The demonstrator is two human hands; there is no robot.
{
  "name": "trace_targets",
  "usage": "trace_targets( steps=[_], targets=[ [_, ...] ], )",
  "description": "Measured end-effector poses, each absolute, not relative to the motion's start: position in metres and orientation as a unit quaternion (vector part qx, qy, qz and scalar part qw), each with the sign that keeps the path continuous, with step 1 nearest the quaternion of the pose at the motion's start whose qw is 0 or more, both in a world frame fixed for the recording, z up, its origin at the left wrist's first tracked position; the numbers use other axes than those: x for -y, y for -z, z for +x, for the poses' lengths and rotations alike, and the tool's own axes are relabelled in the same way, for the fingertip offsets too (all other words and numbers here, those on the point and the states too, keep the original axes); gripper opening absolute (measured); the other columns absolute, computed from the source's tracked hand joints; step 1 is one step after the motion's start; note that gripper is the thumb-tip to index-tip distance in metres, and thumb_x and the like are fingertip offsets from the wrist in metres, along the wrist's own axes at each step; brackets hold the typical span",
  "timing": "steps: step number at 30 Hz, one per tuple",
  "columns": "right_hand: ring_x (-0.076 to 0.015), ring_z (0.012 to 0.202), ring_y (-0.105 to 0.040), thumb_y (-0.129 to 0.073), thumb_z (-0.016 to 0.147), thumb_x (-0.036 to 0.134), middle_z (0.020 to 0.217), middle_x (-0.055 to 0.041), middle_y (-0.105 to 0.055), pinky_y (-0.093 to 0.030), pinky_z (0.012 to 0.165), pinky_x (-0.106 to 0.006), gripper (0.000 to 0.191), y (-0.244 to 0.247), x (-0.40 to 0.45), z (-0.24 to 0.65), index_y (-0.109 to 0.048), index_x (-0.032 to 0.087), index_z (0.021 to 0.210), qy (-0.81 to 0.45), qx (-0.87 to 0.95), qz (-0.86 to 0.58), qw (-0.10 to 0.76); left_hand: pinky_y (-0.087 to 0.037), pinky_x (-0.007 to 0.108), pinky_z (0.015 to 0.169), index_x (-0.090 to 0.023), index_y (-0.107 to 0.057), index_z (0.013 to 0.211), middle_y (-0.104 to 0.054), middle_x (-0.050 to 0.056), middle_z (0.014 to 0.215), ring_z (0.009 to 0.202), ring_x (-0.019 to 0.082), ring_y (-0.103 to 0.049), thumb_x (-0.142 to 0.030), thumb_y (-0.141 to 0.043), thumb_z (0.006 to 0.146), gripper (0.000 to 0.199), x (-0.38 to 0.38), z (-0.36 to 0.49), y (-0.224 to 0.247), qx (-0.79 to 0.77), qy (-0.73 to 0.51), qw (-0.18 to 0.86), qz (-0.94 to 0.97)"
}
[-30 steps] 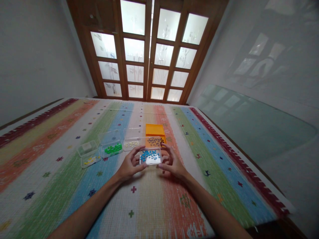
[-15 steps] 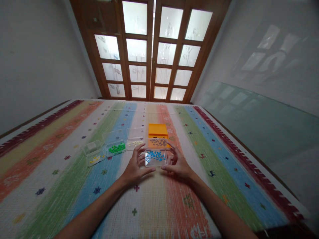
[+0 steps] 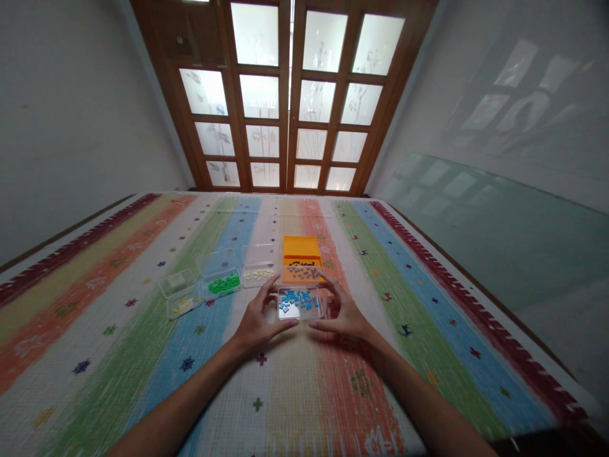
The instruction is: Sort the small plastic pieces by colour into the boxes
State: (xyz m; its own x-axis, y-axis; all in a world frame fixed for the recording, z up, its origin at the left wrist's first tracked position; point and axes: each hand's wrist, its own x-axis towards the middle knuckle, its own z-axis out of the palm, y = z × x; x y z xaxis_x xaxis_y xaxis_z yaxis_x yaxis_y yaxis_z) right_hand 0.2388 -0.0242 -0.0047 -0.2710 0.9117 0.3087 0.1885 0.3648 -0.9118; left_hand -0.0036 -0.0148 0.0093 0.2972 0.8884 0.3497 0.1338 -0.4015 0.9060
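A clear plastic box [image 3: 299, 303] with many small blue pieces is held between my two hands, over the striped tablecloth. My left hand [image 3: 259, 320] grips its left side, thumb along the near edge and fingers at the far side. On the right side my right hand [image 3: 343, 314] grips it the same way. Just beyond the box stands an open orange box [image 3: 302, 246] with small dark pieces, and brownish pieces lie in a clear tray [image 3: 290, 274] in front of it.
Left of my hands are open clear boxes with cream pieces [image 3: 259, 275], green pieces [image 3: 224, 283] and yellow pieces [image 3: 185, 305]. The striped tablecloth [image 3: 257, 404] covers the table. Beyond it stands a wooden glazed door [image 3: 289, 127].
The blue pieces have shifted and spread inside the clear box. The box and my hands have moved slightly to the right.
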Motion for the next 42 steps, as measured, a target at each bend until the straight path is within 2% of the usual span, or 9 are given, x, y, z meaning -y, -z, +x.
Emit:
trace_targets(
  steps=[2,4,6,8,11,17,22,31,42],
  targets=[
    [-0.0101,0.067,-0.063,-0.085,0.069,0.043,0.129,-0.0079,-0.058,-0.052,0.051,-0.021,0.098,0.002,0.026,0.237,-0.03,0.036,0.149,-0.393,0.695,-0.395,0.453,-0.053,0.042,0.097,-0.026,-0.041,0.142,-0.065,0.01,0.122,0.108,0.024,-0.066,-0.033,-0.088,0.067,0.089,0.014,-0.003,-0.008,-0.356,-0.483,0.403,0.691],
    [-0.0124,0.071,-0.065,-0.083,0.072,0.039,0.123,-0.0072,-0.06,-0.056,0.057,-0.024,0.091,-0.002,0.028,0.235,-0.032,0.033,0.147,-0.348,0.714,-0.396,0.46,-0.054,0.042,0.097,-0.026,-0.044,0.136,-0.065,0.009,0.12,0.109,0.024,-0.066,-0.034,-0.088,0.066,0.083,0.014,-0.003,-0.005,-0.338,-0.502,0.408,0.684],
    [-0.0186,0.088,-0.066,-0.082,0.073,0.034,0.121,-0.0079,-0.06,-0.059,0.075,-0.034,0.083,-0.006,0.029,0.232,-0.037,0.03,0.142,-0.255,0.74,-0.399,0.477,-0.055,0.041,0.095,-0.026,-0.047,0.132,-0.065,0.008,0.118,0.108,0.023,-0.066,-0.033,-0.088,0.066,0.077,0.013,-0.003,-0.004,-0.323,-0.515,0.408,0.681],
    [-0.0255,0.111,-0.06,-0.081,0.074,0.031,0.126,-0.0104,-0.056,-0.056,0.091,-0.043,0.076,-0.01,0.031,0.228,-0.042,0.028,0.139,-0.16,0.758,-0.395,0.493,-0.056,0.039,0.094,-0.025,-0.05,0.127,-0.065,0.007,0.117,0.106,0.022,-0.067,-0.033,-0.088,0.066,0.072,0.013,-0.003,-0.002,-0.317,-0.521,0.401,0.684],
    [-0.0291,0.128,-0.049,-0.076,0.079,0.027,0.137,-0.013,-0.048,-0.053,0.097,-0.047,0.073,-0.013,0.033,0.224,-0.04,0.03,0.142,-0.078,0.782,-0.368,0.497,-0.057,0.037,0.091,-0.023,-0.054,0.12,-0.065,0.006,0.113,0.102,0.021,-0.067,-0.033,-0.088,0.066,0.064,0.013,-0.004,-0.002,-0.322,-0.522,0.384,0.691],
    [-0.0278,0.136,-0.045,-0.064,0.087,0.012,0.152,-0.01,-0.041,-0.047,0.105,-0.052,0.064,-0.021,0.039,0.223,-0.045,0.034,0.144,0.003,0.823,-0.317,0.471,-0.058,0.035,0.088,-0.022,-0.058,0.111,-0.067,0.005,0.108,0.098,0.02,-0.068,-0.032,-0.088,0.067,0.054,0.014,-0.004,-0.004,-0.319,-0.52,0.371,0.7],
    [-0.0265,0.137,-0.046,-0.059,0.089,0.006,0.145,-0.0122,-0.053,-0.05,0.103,-0.05,0.055,-0.025,0.039,0.223,-0.053,0.028,0.138,0.017,0.839,-0.269,0.472,-0.056,0.04,0.095,-0.021,-0.058,0.107,-0.068,0.009,0.114,0.108,0.024,-0.067,-0.033,-0.088,0.067,0.051,0.013,-0.005,-0.004,-0.305,-0.53,0.356,0.707],
    [-0.0243,0.131,-0.054,-0.057,0.092,0.011,0.132,-0.0095,-0.065,-0.054,0.1,-0.049,0.043,-0.019,0.038,0.225,-0.062,0.029,0.13,0.004,0.843,-0.289,0.453,-0.054,0.05,0.098,-0.019,-0.058,0.103,-0.067,0.017,0.123,0.114,0.029,-0.066,-0.038,-0.085,0.07,0.047,0.014,-0.007,-0.009,-0.324,-0.505,0.303,0.74],
    [-0.0252,0.129,-0.055,-0.059,0.09,0.011,0.129,-0.0094,-0.066,-0.054,0.099,-0.049,0.043,-0.018,0.037,0.227,-0.062,0.029,0.129,-0.008,0.849,-0.273,0.451,-0.057,0.044,0.092,-0.02,-0.062,0.1,-0.069,0.014,0.12,0.109,0.027,-0.069,-0.037,-0.083,0.073,0.039,0.012,-0.01,-0.008,-0.307,-0.498,0.222,0.78]
  ],
)
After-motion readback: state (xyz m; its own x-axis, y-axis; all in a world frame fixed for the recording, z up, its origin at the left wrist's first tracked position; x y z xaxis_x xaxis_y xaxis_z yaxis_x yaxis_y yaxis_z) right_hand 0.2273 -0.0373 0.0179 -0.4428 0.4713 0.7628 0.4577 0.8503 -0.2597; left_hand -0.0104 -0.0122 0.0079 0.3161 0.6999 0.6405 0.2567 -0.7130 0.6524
